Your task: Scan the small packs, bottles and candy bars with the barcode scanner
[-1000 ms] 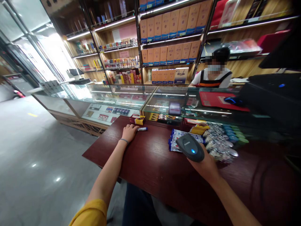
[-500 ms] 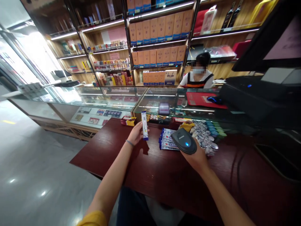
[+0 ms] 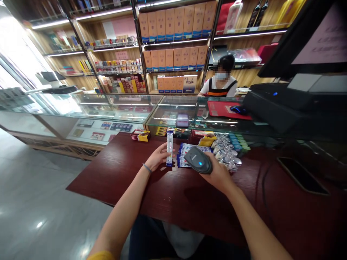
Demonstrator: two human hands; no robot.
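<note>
My left hand [image 3: 157, 157] is closed on a slim white-and-blue packet [image 3: 170, 145], held upright just over the dark red table [image 3: 114, 169]. In my right hand [image 3: 220, 175] is a black barcode scanner [image 3: 195, 159] with a blue light, its head pointing left toward that packet. Between the two hands lies a pile of similar blue-and-white packets [image 3: 184, 148], partly hidden by the scanner. Beyond the scanner stand stacked red-and-yellow packs [image 3: 202, 138]. Several small silver-topped containers [image 3: 227, 154] sit close to my right hand, with blue and green ones [image 3: 240, 141] behind them.
Another stack of red-and-yellow packs [image 3: 141, 135] is at the table's back left. A glass display counter [image 3: 116, 104] runs behind. A phone [image 3: 302, 175] lies on the right, below a black register machine [image 3: 276, 108]. A masked person [image 3: 221, 85] is behind the counter.
The camera view has shifted slightly. The scanner has come nearer to the packet in my left hand, and that packet has been lowered toward the table.
</note>
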